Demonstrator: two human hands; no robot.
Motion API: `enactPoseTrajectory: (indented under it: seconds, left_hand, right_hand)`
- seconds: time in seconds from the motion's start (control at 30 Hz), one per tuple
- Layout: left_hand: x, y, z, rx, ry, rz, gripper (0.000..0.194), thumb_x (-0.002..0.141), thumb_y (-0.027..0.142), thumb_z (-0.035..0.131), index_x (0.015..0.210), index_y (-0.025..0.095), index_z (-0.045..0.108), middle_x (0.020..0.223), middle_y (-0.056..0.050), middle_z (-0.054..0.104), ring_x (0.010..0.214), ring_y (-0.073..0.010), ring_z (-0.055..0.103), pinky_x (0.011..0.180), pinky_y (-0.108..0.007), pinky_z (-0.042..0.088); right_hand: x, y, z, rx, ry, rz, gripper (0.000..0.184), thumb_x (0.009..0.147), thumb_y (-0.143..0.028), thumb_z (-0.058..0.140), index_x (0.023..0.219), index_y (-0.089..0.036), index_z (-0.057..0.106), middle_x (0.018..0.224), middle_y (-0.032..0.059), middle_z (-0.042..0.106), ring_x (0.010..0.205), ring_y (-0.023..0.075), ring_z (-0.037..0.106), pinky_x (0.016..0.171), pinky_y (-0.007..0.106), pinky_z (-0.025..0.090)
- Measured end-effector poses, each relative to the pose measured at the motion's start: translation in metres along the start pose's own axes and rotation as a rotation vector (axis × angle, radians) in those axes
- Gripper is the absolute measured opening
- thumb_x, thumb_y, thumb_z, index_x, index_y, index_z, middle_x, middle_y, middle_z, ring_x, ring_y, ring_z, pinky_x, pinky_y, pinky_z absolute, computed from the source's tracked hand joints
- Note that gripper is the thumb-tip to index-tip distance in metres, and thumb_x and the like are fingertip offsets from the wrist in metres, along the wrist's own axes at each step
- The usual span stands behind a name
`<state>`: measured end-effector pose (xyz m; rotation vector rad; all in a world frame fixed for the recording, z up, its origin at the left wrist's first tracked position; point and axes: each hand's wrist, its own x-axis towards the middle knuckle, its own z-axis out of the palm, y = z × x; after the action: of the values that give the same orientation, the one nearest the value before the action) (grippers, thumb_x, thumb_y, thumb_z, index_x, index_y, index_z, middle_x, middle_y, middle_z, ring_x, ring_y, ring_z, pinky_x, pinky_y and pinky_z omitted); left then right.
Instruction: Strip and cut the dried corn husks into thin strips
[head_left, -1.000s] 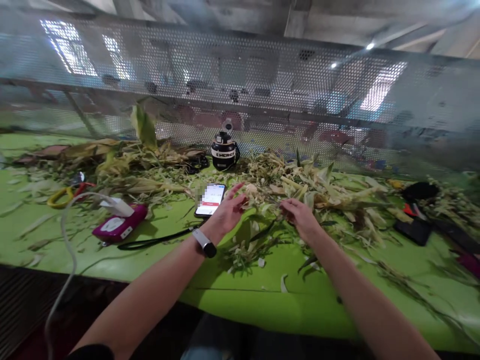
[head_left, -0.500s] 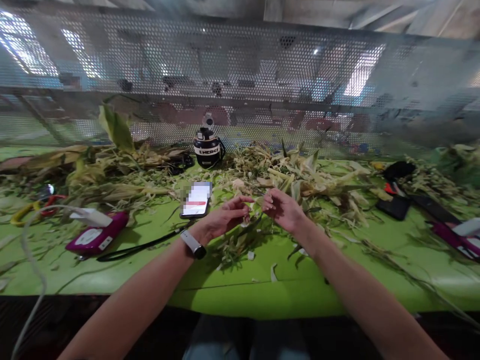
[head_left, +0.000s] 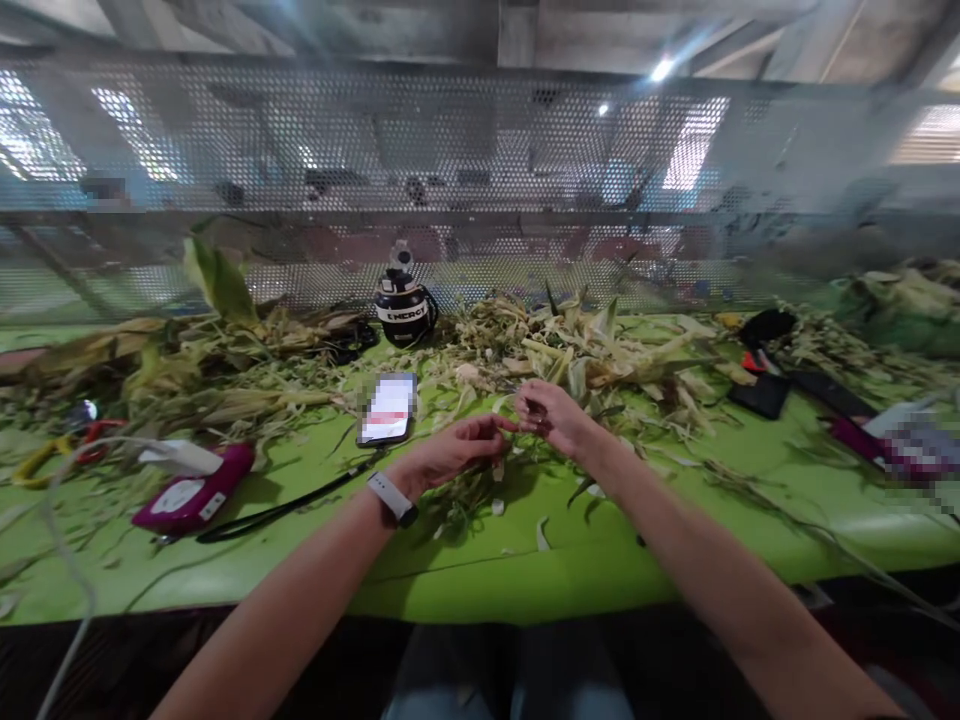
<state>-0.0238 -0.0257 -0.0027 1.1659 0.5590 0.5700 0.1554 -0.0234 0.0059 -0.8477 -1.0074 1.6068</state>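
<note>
My left hand point(head_left: 461, 448), with a watch on a pale strap point(head_left: 390, 497), hangs over the green table point(head_left: 555, 585). Its fingers are bent together and the index finger points at my right hand point(head_left: 551, 415). The right fingers are curled in, and the fingertips of both hands meet or nearly meet. Whatever small thing lies in either hand is too small or hidden to name. Below the left fingers shows a pale scrap point(head_left: 498, 472). Under the hands lies a small heap of green plant shreds point(head_left: 461, 505).
A lit phone point(head_left: 388, 410) lies left of my hands. Behind it stands a dark round jar point(head_left: 405, 312) marked ENERGY. Dry husks point(head_left: 600, 350) pile up along a perforated metal screen point(head_left: 450, 140). A purple power bank point(head_left: 196, 490) with a cable sits left, a dark pouch point(head_left: 759, 393) right.
My left fingers have closed in toward the right hand, narrowing the gap between them. The right fingers are curled more tightly. The camera view has shifted slightly.
</note>
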Motion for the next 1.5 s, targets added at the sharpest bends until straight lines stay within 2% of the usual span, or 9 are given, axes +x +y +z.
enactPoseTrajectory:
  seconds: [0.17,0.33,0.4,0.53,0.8,1.07,1.2,1.37,1.5]
  left_hand:
    - [-0.001,-0.001,0.001,-0.071,0.044,0.021,0.034,0.06,0.021,0.079,0.09,0.015,0.063,0.07,0.002,0.056,0.064,-0.0076,0.053,0.064,-0.021,0.042]
    - [0.004,0.003,-0.006,-0.165,0.355,0.192,0.037,0.067,0.028,0.074,0.102,0.022,0.062,0.085,-0.001,0.066,0.079,-0.0116,0.062,0.066,-0.02,0.044]
    - [0.006,0.005,-0.003,-0.093,0.388,0.274,0.035,0.07,0.03,0.071,0.103,0.023,0.063,0.099,-0.004,0.067,0.094,-0.0145,0.061,0.075,-0.023,0.045]
    - [0.002,0.006,0.015,0.142,0.297,0.264,0.025,0.073,0.031,0.068,0.096,0.024,0.07,0.117,-0.003,0.064,0.116,-0.0205,0.051,0.094,-0.028,0.039]
    - [-0.004,0.002,0.024,0.19,0.16,0.101,0.02,0.069,0.031,0.071,0.087,0.024,0.073,0.094,-0.004,0.07,0.09,-0.0183,0.059,0.08,-0.027,0.044]
    - [-0.005,0.004,0.023,0.196,0.028,0.051,0.018,0.063,0.032,0.076,0.071,0.017,0.072,0.072,-0.001,0.066,0.067,-0.011,0.054,0.07,-0.023,0.043]
    - [-0.004,0.009,0.009,0.127,0.184,0.135,0.014,0.062,0.025,0.077,0.073,0.018,0.071,0.08,-0.001,0.068,0.078,-0.0125,0.059,0.078,-0.023,0.045]
    - [-0.007,0.022,-0.006,-0.18,0.334,0.068,0.008,0.068,0.024,0.07,0.07,0.016,0.068,0.076,-0.003,0.069,0.073,-0.0138,0.062,0.077,-0.027,0.051]
    - [-0.005,0.025,-0.004,-0.181,0.451,0.105,0.009,0.064,0.017,0.073,0.072,0.016,0.069,0.083,-0.002,0.071,0.073,-0.0109,0.063,0.063,-0.018,0.05]
  right_hand:
    - [-0.004,-0.008,0.001,-0.016,-0.061,-0.055,0.027,0.072,-0.024,0.062,0.061,-0.019,0.038,0.05,-0.0076,0.044,0.038,0.0029,0.024,0.04,0.017,0.021]
    - [-0.016,-0.024,0.008,0.136,-0.191,-0.042,0.024,0.078,-0.024,0.056,0.062,-0.019,0.038,0.052,-0.0072,0.037,0.04,0.005,0.021,0.038,0.017,0.02]
    - [-0.02,-0.027,0.012,0.214,-0.21,-0.015,0.025,0.08,-0.023,0.053,0.061,-0.018,0.038,0.054,-0.0069,0.033,0.041,0.0054,0.018,0.037,0.017,0.021]
    - [-0.024,-0.027,0.02,0.378,-0.191,-0.028,0.027,0.083,-0.021,0.048,0.059,-0.018,0.035,0.056,-0.0068,0.028,0.041,0.0057,0.012,0.036,0.016,0.024]
    - [-0.026,-0.029,0.022,0.384,-0.183,-0.048,0.029,0.086,-0.023,0.044,0.059,-0.018,0.036,0.055,-0.0062,0.027,0.041,0.0063,0.015,0.035,0.016,0.024]
    - [-0.023,-0.023,0.034,0.33,-0.132,0.007,0.019,0.084,-0.025,0.053,0.067,-0.018,0.049,0.066,-0.002,0.056,0.055,0.0083,0.05,0.055,0.02,0.046]
    - [-0.016,-0.036,0.015,0.326,0.025,-0.023,0.013,0.083,-0.021,0.052,0.071,-0.018,0.055,0.077,0.0019,0.068,0.072,0.0116,0.063,0.07,0.024,0.051]
    - [0.0,-0.052,-0.027,0.231,0.177,-0.072,0.031,0.083,-0.025,0.052,0.055,-0.019,0.041,0.074,0.0032,0.069,0.074,0.0127,0.064,0.072,0.026,0.052]
    - [0.008,-0.048,-0.038,-0.279,0.319,-0.161,0.023,0.084,-0.028,0.047,0.064,-0.019,0.05,0.074,0.003,0.067,0.068,0.0132,0.062,0.066,0.026,0.049]
